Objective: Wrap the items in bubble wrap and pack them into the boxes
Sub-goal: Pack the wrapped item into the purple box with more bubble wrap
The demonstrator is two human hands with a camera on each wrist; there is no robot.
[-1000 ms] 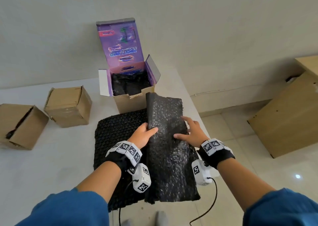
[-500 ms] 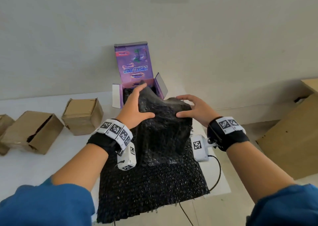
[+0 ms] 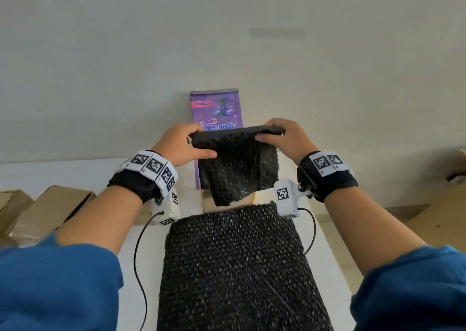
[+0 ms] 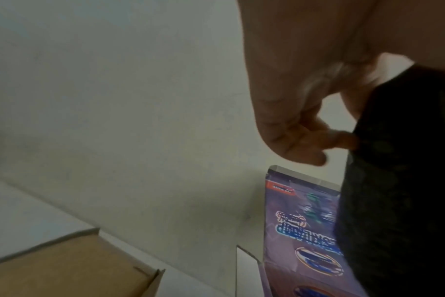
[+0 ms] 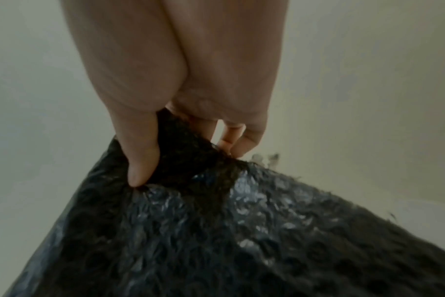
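Both hands hold one black bubble-wrap piece (image 3: 237,164) up in the air by its top edge: the left hand (image 3: 181,144) pinches the left corner with the thumb across the front, and the right hand (image 3: 285,139) pinches the right corner, thumb in front and fingers (image 5: 226,138) curled behind. The piece hangs down in front of the purple box (image 3: 216,111), which stands at twelve o'clock on the counter (image 3: 148,255) with its tall lid flap upright; whether anything is wrapped inside the hanging piece cannot be told. A larger bubble-wrap sheet (image 3: 234,267) lies flat at six o'clock, and plain cardboard boxes (image 3: 48,209) sit at nine o'clock. The step seems to be lowering the piece into the purple box. To do it well, keep both corners level so the bottom edge enters the opening squarely, steer it clear of the near box wall and side flaps, then feed it down slowly and release only once it rests inside, since the limp wrap will likely fold or catch on the rim.
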